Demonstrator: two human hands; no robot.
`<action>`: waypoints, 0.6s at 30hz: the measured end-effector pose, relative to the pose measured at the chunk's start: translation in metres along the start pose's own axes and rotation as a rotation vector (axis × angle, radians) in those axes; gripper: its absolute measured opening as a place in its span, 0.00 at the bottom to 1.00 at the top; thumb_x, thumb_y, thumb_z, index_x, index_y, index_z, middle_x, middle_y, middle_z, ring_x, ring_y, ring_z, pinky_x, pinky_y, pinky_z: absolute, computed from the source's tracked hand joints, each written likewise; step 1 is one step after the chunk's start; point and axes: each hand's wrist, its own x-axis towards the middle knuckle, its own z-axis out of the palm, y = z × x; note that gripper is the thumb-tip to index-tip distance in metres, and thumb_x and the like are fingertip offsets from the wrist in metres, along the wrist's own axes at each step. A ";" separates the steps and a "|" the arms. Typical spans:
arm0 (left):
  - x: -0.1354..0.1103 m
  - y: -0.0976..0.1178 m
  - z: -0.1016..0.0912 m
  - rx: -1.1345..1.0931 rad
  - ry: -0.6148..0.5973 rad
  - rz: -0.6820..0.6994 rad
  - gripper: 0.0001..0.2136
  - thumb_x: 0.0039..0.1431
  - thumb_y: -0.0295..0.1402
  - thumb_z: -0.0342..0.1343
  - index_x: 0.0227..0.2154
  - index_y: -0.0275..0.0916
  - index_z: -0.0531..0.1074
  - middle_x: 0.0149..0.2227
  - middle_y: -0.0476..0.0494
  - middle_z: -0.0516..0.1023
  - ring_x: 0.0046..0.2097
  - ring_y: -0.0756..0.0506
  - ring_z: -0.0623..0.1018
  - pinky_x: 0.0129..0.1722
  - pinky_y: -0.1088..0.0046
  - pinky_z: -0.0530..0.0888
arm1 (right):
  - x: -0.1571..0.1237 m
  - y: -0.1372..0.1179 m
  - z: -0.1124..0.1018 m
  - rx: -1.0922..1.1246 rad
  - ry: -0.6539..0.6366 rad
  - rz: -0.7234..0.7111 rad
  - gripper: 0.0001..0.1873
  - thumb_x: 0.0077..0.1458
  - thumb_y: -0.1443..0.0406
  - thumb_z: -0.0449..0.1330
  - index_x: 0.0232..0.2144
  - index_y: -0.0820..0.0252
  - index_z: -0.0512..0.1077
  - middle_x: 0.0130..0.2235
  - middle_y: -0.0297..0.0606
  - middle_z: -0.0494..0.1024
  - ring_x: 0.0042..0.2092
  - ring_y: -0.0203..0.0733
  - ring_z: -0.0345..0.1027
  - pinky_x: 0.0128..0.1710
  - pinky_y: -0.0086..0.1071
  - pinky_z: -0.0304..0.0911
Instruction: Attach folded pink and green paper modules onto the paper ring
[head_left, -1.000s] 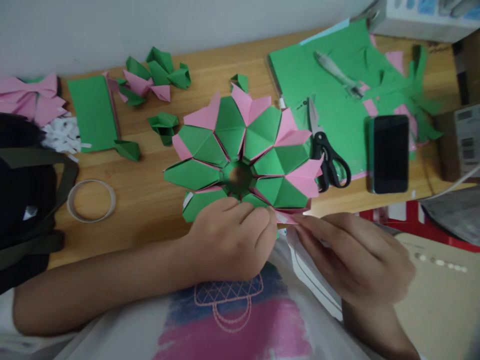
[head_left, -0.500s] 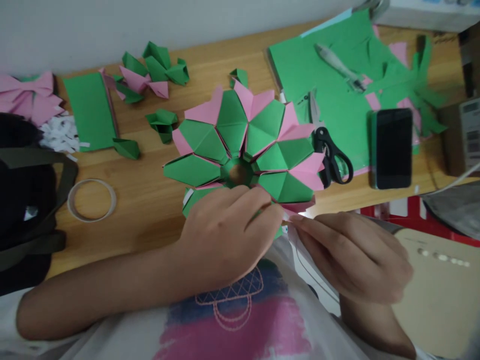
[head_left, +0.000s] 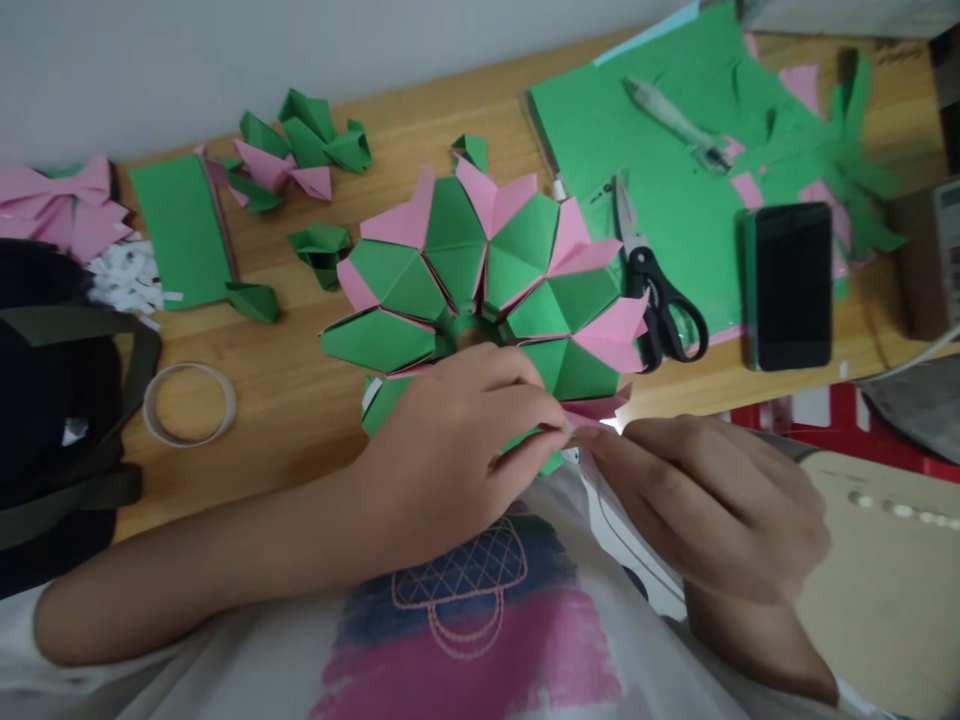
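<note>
A round green and pink folded paper flower lies on the wooden table in front of me. My left hand rests on its near edge, fingers curled and pinching a pink and green petal at the rim. My right hand meets it from the right, fingertips closed on the same pink petal tip. What lies between the fingertips beyond the paper is hidden.
Black-handled scissors and a dark phone lie on green paper sheets at the right. A tape ring sits at the left, beside a black bag. Several folded green and pink pieces lie at the back.
My left hand has shifted right along the flower's near edge and closed on the petal tip. The right hand has stayed at the same petal. The view drifted slightly.
</note>
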 end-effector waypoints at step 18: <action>0.018 -0.003 -0.008 -0.148 -0.130 -0.157 0.06 0.53 0.21 0.61 0.26 0.37 0.78 0.29 0.52 0.79 0.31 0.51 0.76 0.30 0.74 0.69 | 0.007 -0.010 -0.015 -0.013 -0.142 0.067 0.04 0.57 0.74 0.61 0.36 0.65 0.76 0.31 0.39 0.79 0.30 0.37 0.70 0.27 0.34 0.60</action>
